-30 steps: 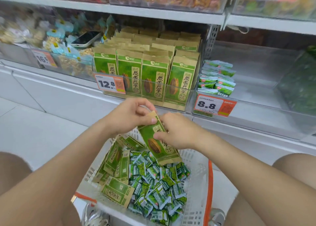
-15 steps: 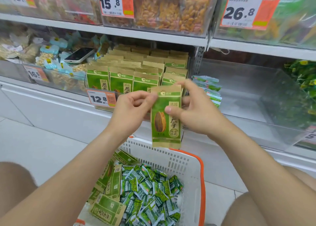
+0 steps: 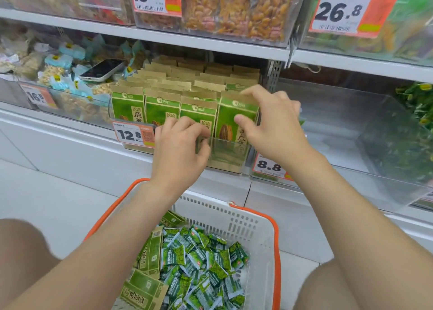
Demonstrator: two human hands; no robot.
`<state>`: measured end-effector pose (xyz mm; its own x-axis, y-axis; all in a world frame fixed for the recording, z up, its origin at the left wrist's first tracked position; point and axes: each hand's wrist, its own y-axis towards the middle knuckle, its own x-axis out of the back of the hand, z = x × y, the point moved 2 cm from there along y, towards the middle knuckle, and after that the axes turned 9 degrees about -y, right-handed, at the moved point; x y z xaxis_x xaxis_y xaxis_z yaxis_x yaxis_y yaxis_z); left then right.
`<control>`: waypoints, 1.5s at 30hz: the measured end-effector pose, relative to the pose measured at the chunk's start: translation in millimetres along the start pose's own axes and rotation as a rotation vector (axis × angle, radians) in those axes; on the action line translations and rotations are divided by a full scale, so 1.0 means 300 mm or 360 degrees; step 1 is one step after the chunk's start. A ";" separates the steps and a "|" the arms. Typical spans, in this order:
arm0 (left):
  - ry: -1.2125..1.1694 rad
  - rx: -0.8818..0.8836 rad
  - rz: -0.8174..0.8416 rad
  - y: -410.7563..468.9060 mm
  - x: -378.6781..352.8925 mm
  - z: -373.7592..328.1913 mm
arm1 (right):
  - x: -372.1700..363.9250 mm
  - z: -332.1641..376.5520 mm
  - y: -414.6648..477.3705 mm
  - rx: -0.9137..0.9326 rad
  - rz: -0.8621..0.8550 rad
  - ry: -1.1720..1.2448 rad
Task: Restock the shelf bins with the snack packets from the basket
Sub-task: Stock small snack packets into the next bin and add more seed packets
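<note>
Right fingers (image 3: 255,90): hooked over the top edge of the seed packet (image 3: 230,113), with the thumb pressed on its front. I read this as a firm pinch by the right hand (image 3: 274,127).
Left fingers (image 3: 187,124): curled against the clear front wall of the bin (image 3: 225,152), just left of that packet. I cannot tell whether the left hand (image 3: 180,150) grips anything.
Seed packet: upright at the right end of the front row, centre of frame, with its lower part behind the bin wall.
Bin: full of rows of matching packets, with the 12.8 price tag (image 3: 131,135) at its front left.
Basket (image 3: 253,218): bottom centre, white with an orange rim, holding small green packets (image 3: 206,263) (plus larger ones at its left).
Phone (image 3: 103,69): upper left, lying on bagged snacks.
</note>
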<state>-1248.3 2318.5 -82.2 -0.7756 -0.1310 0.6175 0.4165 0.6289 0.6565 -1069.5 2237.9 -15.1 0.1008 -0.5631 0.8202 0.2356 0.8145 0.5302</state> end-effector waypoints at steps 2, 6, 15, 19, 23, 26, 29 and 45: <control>0.0000 0.0011 -0.0015 0.004 0.000 0.002 | -0.015 -0.004 0.029 -0.0030 0.0154 -0.0222; -0.0006 0.0038 -0.0003 0.009 -0.002 0.011 | -0.001 -0.020 0.095 -0.0029 0.0389 -0.0271; -0.0054 0.0045 -0.0030 0.005 -0.017 0.024 | -0.048 -0.012 0.142 0.0046 0.0441 -0.0649; -0.0064 0.0047 -0.0034 0.008 -0.020 0.023 | -0.056 0.020 0.148 -0.0012 0.0217 -0.0555; -0.0077 0.0052 -0.0034 0.007 -0.022 0.024 | -0.061 0.013 0.145 0.0086 0.0362 -0.0550; -0.0079 0.0048 -0.0032 0.006 -0.022 0.027 | -0.074 -0.007 0.125 0.0108 0.0421 -0.0548; -0.0072 0.0037 -0.0032 0.005 -0.020 0.023 | -0.075 -0.015 0.079 0.0117 0.0243 -0.0526; 0.0559 0.0805 0.1094 -0.364 -0.130 0.372 | -0.342 0.280 -0.287 0.0743 0.1498 -0.0552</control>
<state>-1316.5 2340.6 -226.4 -0.2117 0.2223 0.9517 0.4110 0.9037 -0.1196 -1181.4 2237.2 -126.9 -0.2453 0.3195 0.9153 -0.1882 0.9105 -0.3683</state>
